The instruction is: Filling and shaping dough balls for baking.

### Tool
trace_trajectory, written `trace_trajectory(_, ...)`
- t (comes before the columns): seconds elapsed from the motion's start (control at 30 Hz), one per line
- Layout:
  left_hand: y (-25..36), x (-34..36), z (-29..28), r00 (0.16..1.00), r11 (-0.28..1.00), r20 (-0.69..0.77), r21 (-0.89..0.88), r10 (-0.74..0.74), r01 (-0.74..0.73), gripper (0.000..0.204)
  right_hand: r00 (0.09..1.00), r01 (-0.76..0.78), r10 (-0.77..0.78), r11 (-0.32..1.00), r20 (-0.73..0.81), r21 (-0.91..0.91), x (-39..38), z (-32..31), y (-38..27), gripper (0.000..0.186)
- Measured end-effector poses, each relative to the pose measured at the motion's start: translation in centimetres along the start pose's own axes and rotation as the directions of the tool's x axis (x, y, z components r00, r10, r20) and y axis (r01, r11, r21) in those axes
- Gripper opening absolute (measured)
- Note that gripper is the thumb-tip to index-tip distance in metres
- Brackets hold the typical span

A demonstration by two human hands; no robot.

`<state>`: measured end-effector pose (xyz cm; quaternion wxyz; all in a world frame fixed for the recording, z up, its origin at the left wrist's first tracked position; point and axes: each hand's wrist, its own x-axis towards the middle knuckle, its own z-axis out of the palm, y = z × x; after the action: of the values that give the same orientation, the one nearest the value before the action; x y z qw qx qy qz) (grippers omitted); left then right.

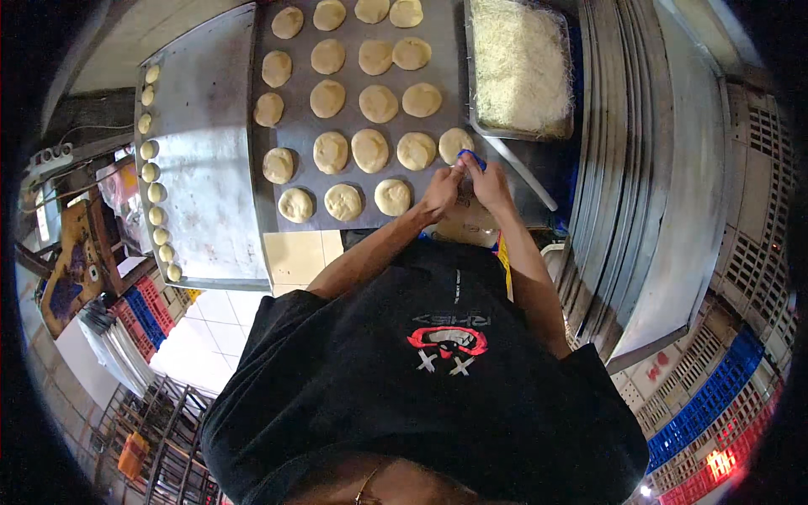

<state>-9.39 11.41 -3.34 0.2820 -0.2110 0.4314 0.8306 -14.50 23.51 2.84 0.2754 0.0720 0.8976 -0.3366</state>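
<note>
My left hand (443, 187) and my right hand (486, 180) meet at the lower right of a metal sheet (303, 135) of flattened, pale dough rounds (369, 150). My right hand is closed on a small blue object (471, 156), too small to identify, just over the lower edge of the rightmost dough round (454, 143). My left hand's fingers are pinched beside it, touching my right thumb; what they hold is unclear. A white rod (522, 172) lies to the right of my hands, below a tray of pale shreds (518, 63).
Another metal tray (202, 118) on the left has several small dough balls (154, 192) along its outer edge. Stacked metal trays (627, 210) stand at the right. Red and blue plastic crates (707, 425) and a dark metal rack (168, 429) are around the lower sides.
</note>
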Motion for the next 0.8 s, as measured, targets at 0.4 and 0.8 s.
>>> trace_trajectory(0.4, -0.4, 0.4, 1.0, 0.92, 0.929, -0.288, 0.334, 0.264, -0.162, 0.049, 0.999, 0.028, -0.024, 0.983, -0.025, 0.18, 1.4, 1.7, 0.6, 0.052)
trace_trajectory(0.8, 0.2, -0.2, -0.5, 0.928, 0.91, -0.279, 0.397, 0.248, -0.124, 0.047, 0.953, 0.301, -0.292, 0.947, -0.084, 0.117, 0.5, 1.0, 0.7, 0.039)
